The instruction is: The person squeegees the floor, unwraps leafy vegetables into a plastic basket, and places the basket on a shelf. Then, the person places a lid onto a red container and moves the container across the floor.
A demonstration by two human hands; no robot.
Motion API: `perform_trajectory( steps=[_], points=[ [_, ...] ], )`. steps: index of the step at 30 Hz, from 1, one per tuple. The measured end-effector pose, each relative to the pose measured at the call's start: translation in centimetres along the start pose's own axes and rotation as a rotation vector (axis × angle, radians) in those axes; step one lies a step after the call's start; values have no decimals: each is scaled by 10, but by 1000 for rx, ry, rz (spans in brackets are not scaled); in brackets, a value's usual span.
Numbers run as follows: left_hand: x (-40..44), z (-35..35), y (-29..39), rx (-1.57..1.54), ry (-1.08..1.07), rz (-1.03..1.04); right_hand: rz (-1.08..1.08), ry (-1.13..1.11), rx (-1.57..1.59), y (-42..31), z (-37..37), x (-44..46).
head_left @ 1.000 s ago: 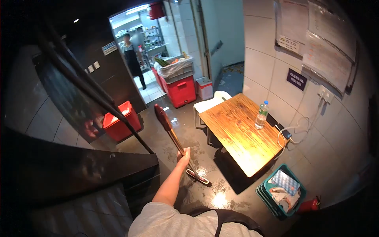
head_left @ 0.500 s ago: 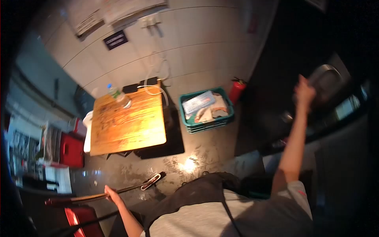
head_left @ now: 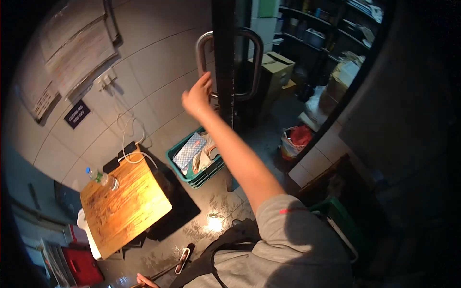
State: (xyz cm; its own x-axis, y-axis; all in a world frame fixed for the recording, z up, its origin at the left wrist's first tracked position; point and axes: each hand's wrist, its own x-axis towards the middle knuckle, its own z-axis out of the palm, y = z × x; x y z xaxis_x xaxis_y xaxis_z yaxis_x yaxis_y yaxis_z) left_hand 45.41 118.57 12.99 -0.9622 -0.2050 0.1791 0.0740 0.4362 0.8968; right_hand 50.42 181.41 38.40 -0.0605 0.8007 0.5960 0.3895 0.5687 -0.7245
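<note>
My right hand (head_left: 198,98) reaches forward to the steel door handle (head_left: 200,50), its fingers curled at the lower part of the loop. The dark door (head_left: 224,62) stands open, seen nearly edge-on, with a matching handle on its other face. Low at the bottom edge is my left hand (head_left: 147,281), mostly cut off. It is closed on a long thin pole (head_left: 163,273) that ends in a white-rimmed loop (head_left: 183,260) above the floor.
Beyond the doorway are loaded shelves (head_left: 307,36), a cardboard box (head_left: 273,67) and a filled bag (head_left: 295,141). A green basket (head_left: 196,182) of cloths sits near the door. Left of it stands a wooden table (head_left: 127,206) with a plastic bottle (head_left: 103,179). The floor (head_left: 201,206) looks wet.
The door has swung open, uncovering the storeroom. My right hand has come across to the left with its handle. The view has turned right, leaving most of my left hand out of frame.
</note>
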Motion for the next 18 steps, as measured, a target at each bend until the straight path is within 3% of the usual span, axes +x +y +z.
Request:
perform_trajectory(
  steps=[1,2,3,5,6,7,8,10,11,13,14,16,18],
  points=[
    [4,3,0,27,-106,-11,-24,-119,-72,-13,-20,-25],
    [7,5,-2,60,-216,-16,-289,-320,197,-10,-44,-39],
    [10,9,-2,68,-320,-11,-412,-288,154,-28,-84,-59],
    [2,21,17,-44,-454,65,-515,230,21,-27,-143,-67],
    [-7,31,36,-136,-513,122,-432,546,95,0,-142,-63],
    [-5,34,46,-39,-650,184,-236,649,61,25,-145,-56],
    [-17,43,69,-127,-689,204,-32,617,29,63,-140,-47],
    [-11,56,64,-108,-803,145,526,225,549,111,-123,-40],
    [-7,66,59,-96,-859,117,540,-13,465,113,-136,-40],
    [-3,77,59,-57,-962,54,359,116,517,115,-134,-41],
    [-3,87,62,3,-1003,176,207,155,569,122,-134,-41],
    [-1,107,69,112,-1121,320,333,-113,536,129,-150,-44],
    [-12,133,98,76,-1220,196,358,-407,526,125,-175,-46]
  ],
)
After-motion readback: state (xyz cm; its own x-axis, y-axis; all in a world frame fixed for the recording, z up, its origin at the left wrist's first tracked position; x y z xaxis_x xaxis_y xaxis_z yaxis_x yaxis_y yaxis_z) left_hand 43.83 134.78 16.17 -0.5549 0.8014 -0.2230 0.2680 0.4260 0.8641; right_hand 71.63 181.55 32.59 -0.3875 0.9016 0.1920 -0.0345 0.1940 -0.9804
